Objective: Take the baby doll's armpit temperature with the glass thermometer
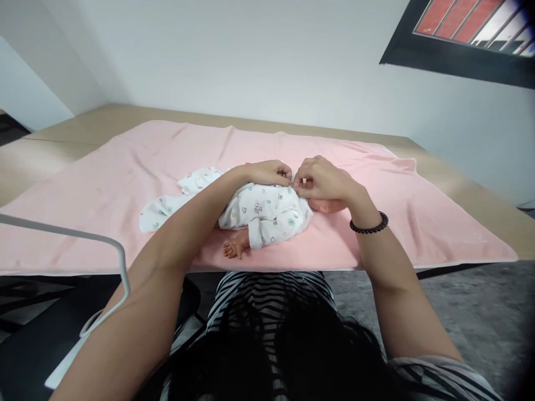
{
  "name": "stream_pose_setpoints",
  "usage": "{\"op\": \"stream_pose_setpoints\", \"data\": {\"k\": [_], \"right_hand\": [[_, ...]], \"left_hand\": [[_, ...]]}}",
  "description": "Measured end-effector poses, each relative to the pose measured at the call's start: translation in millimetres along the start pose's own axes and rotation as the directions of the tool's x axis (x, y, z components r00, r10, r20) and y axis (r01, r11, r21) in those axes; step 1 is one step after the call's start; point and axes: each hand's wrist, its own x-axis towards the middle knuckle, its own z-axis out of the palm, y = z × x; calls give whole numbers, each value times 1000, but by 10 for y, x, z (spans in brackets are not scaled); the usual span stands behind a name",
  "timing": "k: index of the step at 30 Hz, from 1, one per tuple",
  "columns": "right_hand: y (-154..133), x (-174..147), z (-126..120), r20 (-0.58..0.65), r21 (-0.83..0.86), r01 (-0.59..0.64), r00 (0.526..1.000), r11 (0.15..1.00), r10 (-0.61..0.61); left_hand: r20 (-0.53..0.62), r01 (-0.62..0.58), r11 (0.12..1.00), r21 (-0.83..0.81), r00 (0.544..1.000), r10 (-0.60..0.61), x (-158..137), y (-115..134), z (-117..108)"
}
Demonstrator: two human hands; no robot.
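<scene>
A baby doll (pixel 327 205) lies on its back on a pink blanket (pixel 137 161), head to the right and legs to the left. It wears a white printed outfit (pixel 261 206); one bare doll hand (pixel 236 244) sticks out of a turned-up cuff near the front edge. My left hand (pixel 271 171) rests over the chest, its fingers closed in a pinch at the outfit's neckline. Facing it, my right hand (pixel 320 177) pinches the same neckline just below the doll's chin and hides much of its face. The fingertips of both hands nearly meet.
The blanket covers a wooden table (pixel 453 181) and reaches its front edge. A white wall (pixel 251 61) rises behind, with a dark-framed window (pixel 443 53) at upper right. A grey bent rod (pixel 119 250) and a dark chair (pixel 45 328) are at lower left.
</scene>
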Motion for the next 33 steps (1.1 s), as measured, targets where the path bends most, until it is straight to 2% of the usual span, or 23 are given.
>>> {"op": "stream_pose_setpoints", "data": {"k": [3,9,12,18,22,27,33], "right_hand": [[-6,-4,16,-38,-21,6,999,1000,-7],[-177,73,160,-291,-128,-88,955,988,48],[-315,122,278,-263,-116,-64,964,991,32],[-457,169,427,-143,-191,-111,986,975,84],[-430,155,408,-149,-173,-110,985,979,85],[-416,162,412,-177,-134,-92,982,987,68],[-425,174,457,-194,-188,-63,981,980,26]], "left_hand": [[-16,-15,999,52,1000,15,-50,32,-78],[95,22,986,164,995,-38,-283,196,-341],[109,45,982,182,992,-66,-369,230,-433],[113,78,964,253,988,-109,-409,121,-537],[145,66,970,235,984,-103,-408,123,-545],[130,80,974,212,985,-110,-389,157,-506],[125,57,972,226,988,-87,-369,95,-508]]}}
